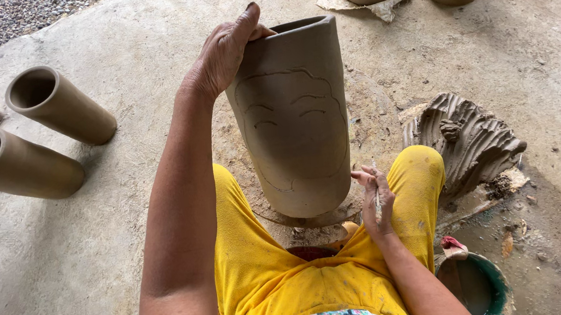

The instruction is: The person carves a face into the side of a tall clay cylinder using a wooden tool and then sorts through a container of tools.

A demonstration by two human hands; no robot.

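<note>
Carving stage, by the look of it: tall clay vessel (pixel 296 116) standing on a round base on the concrete floor (pixel 101 258), between yellow-clad knees, with faint curved lines already scored into its facing wall. Left hand (pixel 225 48) curled over the rim, thumb inside, steadying. Right hand (pixel 376 200) low at the vessel's lower right side, fingers pinched on a thin stick tool (pixel 377 193), tip just beside the clay. Likely needed next: light, even pressure along the traced lines, rim held firm. Two clay cylinders (pixel 56 105) well apart toward the floor's left edge; green water bucket (pixel 477 285) near the right knee.
</note>
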